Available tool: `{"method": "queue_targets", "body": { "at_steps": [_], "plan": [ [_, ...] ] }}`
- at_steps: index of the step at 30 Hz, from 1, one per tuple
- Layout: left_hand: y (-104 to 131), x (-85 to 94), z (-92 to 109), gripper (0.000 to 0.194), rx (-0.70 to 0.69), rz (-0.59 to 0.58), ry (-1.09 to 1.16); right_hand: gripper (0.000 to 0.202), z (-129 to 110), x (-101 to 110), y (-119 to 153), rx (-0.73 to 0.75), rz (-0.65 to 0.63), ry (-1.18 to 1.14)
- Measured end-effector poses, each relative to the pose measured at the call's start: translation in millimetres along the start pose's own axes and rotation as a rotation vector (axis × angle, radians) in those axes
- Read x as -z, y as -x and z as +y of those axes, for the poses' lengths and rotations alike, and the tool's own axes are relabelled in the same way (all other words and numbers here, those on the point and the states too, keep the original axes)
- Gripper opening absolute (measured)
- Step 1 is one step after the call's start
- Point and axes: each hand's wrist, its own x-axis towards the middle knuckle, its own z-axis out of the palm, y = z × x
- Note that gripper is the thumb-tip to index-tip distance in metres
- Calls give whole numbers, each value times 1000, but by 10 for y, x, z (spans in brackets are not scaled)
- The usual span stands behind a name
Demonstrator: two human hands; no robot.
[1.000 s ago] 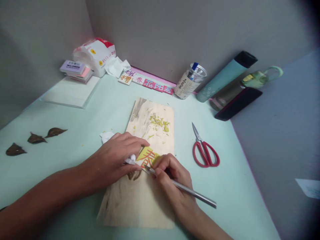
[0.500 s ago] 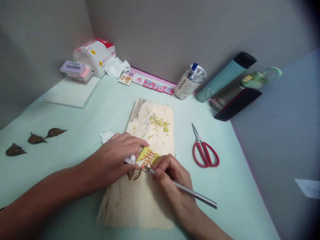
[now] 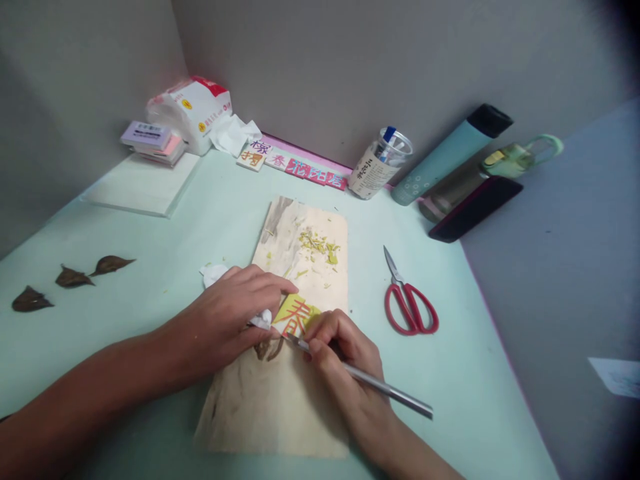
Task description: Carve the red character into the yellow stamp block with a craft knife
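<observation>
My right hand point(image 3: 345, 360) is closed around a silver craft knife point(image 3: 385, 387) in a pen-like grip. The knife's tip touches the lower edge of a small yellow rubber carving block point(image 3: 296, 313) bearing a red Chinese character. From the left, my left hand point(image 3: 245, 307) grips the block between fingers and thumb, pressing it down. A crumpled white tissue point(image 3: 262, 320) is tucked in that same hand. Under both hands lies a wooden board point(image 3: 280, 413), with yellow-green shavings point(image 3: 320, 247) scattered on its far part. A brown dried leaf-like piece point(image 3: 267, 349) shows beneath the left hand.
Red-handled scissors point(image 3: 411, 307) lie right of the board. Dried brown pieces point(image 3: 74, 276) are at the left. Along the back stand a tissue pack point(image 3: 193, 110), carved character blocks point(image 3: 305, 170), a plastic cup of pens point(image 3: 375, 167), a teal bottle point(image 3: 445, 160) and a leaning black phone point(image 3: 475, 210).
The knife tip has shifted slightly left and down along the block's lower edge, with my right hand following. My left hand and the block stay in place.
</observation>
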Motion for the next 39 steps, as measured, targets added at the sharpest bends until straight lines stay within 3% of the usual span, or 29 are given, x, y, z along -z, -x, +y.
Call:
{"method": "queue_targets", "body": {
  "at_steps": [39],
  "plan": [
    [20, -16, 4, 15, 9, -17, 6, 22, 43, -25, 13, 72, 97, 43]
  ]
}}
